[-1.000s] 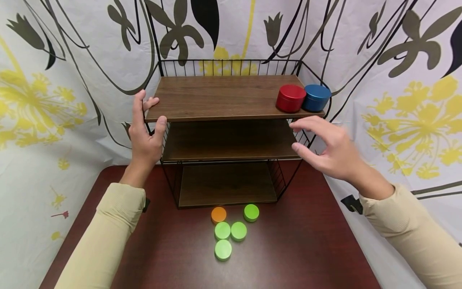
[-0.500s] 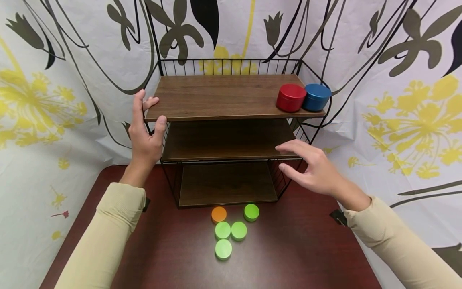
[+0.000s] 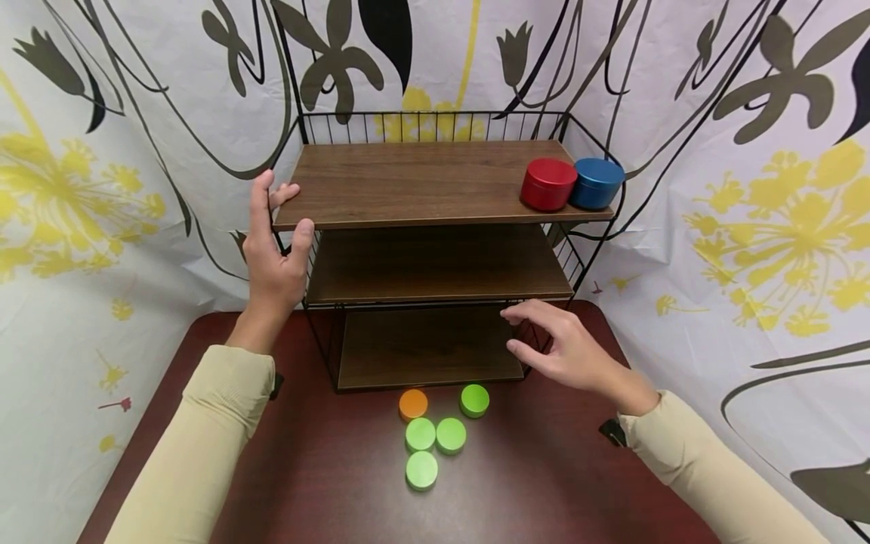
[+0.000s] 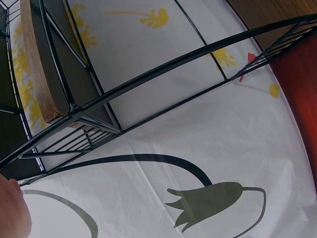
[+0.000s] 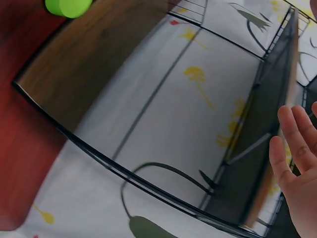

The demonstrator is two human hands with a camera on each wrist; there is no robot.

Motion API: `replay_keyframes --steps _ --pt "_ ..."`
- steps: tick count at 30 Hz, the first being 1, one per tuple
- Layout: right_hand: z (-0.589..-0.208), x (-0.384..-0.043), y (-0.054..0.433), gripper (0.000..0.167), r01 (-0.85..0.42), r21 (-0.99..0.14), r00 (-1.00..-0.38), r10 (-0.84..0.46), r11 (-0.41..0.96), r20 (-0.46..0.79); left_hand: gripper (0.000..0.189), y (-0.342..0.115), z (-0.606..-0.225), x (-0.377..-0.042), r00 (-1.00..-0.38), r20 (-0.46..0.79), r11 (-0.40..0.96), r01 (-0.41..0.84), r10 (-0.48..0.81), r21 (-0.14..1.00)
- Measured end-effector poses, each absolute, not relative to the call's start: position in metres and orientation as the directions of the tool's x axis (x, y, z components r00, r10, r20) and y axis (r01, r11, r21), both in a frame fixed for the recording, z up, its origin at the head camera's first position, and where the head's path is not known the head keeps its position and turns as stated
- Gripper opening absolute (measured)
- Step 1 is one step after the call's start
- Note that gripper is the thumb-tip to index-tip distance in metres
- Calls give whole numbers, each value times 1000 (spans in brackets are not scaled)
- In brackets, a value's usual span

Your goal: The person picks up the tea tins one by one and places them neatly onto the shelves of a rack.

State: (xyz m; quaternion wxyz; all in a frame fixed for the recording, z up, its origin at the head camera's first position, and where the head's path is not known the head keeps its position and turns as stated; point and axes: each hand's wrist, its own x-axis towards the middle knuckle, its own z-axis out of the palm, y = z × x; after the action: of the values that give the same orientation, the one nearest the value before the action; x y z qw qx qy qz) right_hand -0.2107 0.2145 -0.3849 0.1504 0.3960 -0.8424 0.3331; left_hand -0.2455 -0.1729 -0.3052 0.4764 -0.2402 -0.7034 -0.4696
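Note:
My left hand (image 3: pixel 275 249) is at the left front corner of the top shelf of a three-tier wire rack (image 3: pixel 424 181). Its fingers are spread, with the thumb apart by the shelf's front edge. In front of the rack's lower right side is my right hand (image 3: pixel 560 344), its fingers loosely bent, a gap between thumb and fingertips. Nothing lies in that gap. Below and left of it on the table sit an orange round tin (image 3: pixel 413 406), a darker green round tin (image 3: pixel 474 400) and several light green round tins (image 3: pixel 421 471).
A red round tin (image 3: pixel 548 184) and a blue round tin (image 3: pixel 597 183) stand side by side at the top shelf's right end. The rack stands on a dark red table (image 3: pixel 544 483). Behind and beside it hangs a white flowered cloth (image 3: pixel 761 227).
My right hand has moved down and left, from beside the top shelf to in front of the lowest tier. The left hand and all the tins have stayed put.

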Motion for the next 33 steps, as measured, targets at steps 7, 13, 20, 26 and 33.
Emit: replay_keyframes --steps 7,13,20,26,33 --pt "-406 -209 214 42 -744 -465 -668 -566 480 484 64 -172 -306 -246 -428 897 442 788 -108 429" --pt "-422 -208 212 43 -748 -468 -663 -572 470 484 65 -173 -306 -247 -429 897 445 786 -108 429" --pt "-442 -207 207 43 -740 -464 -672 -577 488 464 66 -173 -307 -247 -424 898 443 788 -116 428" --pt "-454 -205 205 43 -716 -468 -697 -577 519 427 67 -173 -307 -247 -425 898 447 786 -111 427" --pt "-474 -203 204 48 -666 -487 -740 -580 565 339 67 -172 -307 -247 -423 899 438 790 -116 428"
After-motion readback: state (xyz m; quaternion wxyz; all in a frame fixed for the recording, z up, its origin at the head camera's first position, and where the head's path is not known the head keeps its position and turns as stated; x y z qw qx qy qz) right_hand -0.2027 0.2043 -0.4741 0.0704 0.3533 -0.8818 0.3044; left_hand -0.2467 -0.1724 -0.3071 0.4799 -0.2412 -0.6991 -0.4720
